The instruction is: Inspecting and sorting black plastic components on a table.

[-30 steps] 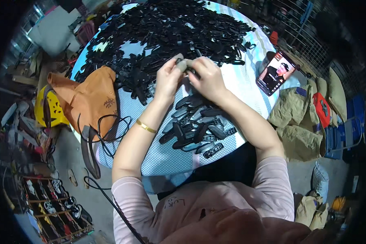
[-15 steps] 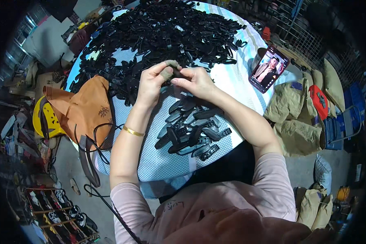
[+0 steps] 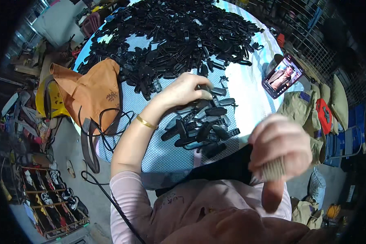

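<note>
My left hand (image 3: 186, 90) reaches over the far edge of a small pile of black, elongated clip-like pieces (image 3: 203, 125). Its thumb and forefinger are apart, tips beside a dark piece (image 3: 219, 91); no firm grip shows. Some pieces in this pile are smooth and rounded, others have slotted frames. My right hand (image 3: 281, 148) is raised off the table at the right, close to the camera and blurred. Its fingers look bent, with a beige ribbed wrap (image 3: 273, 168) around one; whether it holds anything is not visible. A much larger heap of black pieces (image 3: 179, 36) covers the table's far side.
A patterned cloth covers the round table (image 3: 150, 152). An orange-brown bag (image 3: 95, 89) and a looped black cable (image 3: 105, 130) lie at its left edge. A lit phone (image 3: 282, 77) stands at the right. Beyond are tan sacks (image 3: 297, 107); a shoe rack (image 3: 53, 201) is lower left.
My hands, together over a dark piece before, have separated. The left moved down and right to the small pile; the right swung back toward me. The view has shifted slightly.
</note>
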The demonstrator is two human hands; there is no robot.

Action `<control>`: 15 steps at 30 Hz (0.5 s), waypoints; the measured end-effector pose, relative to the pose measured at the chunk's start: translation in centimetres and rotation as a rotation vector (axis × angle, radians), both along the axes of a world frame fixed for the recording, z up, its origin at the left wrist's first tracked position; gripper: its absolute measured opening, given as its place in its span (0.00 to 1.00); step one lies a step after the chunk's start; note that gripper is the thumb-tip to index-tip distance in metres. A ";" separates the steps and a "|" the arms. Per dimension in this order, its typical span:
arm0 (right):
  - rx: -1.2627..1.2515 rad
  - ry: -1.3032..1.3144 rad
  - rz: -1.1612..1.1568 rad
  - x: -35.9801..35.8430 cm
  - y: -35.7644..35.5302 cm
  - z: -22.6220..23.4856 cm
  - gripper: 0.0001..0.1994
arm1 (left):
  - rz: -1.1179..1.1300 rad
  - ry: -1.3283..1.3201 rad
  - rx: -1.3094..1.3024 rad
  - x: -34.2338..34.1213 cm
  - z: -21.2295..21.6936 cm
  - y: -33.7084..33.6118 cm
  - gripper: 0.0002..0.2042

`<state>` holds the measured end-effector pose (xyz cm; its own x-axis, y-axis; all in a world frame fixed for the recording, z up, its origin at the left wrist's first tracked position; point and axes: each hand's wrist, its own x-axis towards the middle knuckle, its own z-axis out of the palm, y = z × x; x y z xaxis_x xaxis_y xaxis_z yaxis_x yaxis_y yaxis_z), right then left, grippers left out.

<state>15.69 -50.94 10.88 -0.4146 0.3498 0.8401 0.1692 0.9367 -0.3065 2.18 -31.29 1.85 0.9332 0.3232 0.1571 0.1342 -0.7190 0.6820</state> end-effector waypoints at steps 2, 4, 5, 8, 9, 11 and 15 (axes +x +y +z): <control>0.003 -0.031 -0.022 0.0 -1.4 0.7 0.08 | -0.080 -0.012 0.028 1.2 -0.8 0.2 0.13; 0.016 -0.048 -0.052 -0.3 -2.2 0.4 0.06 | -0.055 -0.142 -0.200 1.2 -1.5 0.5 0.12; 0.018 -0.047 -0.047 -0.3 -2.2 0.2 0.06 | -0.050 -0.142 -0.198 1.0 -1.6 0.8 0.12; 0.166 -0.117 0.031 0.1 -2.2 -0.3 0.11 | 0.026 0.104 -0.508 0.8 -1.1 0.6 0.12; 0.170 -0.120 0.029 -0.1 -2.4 -0.5 0.11 | 0.024 0.102 -0.504 0.9 -1.1 0.5 0.12; 0.327 -0.089 -0.089 -0.6 -2.9 -1.6 0.10 | -0.069 0.092 -0.514 0.8 -1.1 0.4 0.13; 0.385 -0.345 -0.287 -0.4 -1.0 -2.2 0.04 | 0.114 -0.164 0.058 1.8 -3.4 1.6 0.14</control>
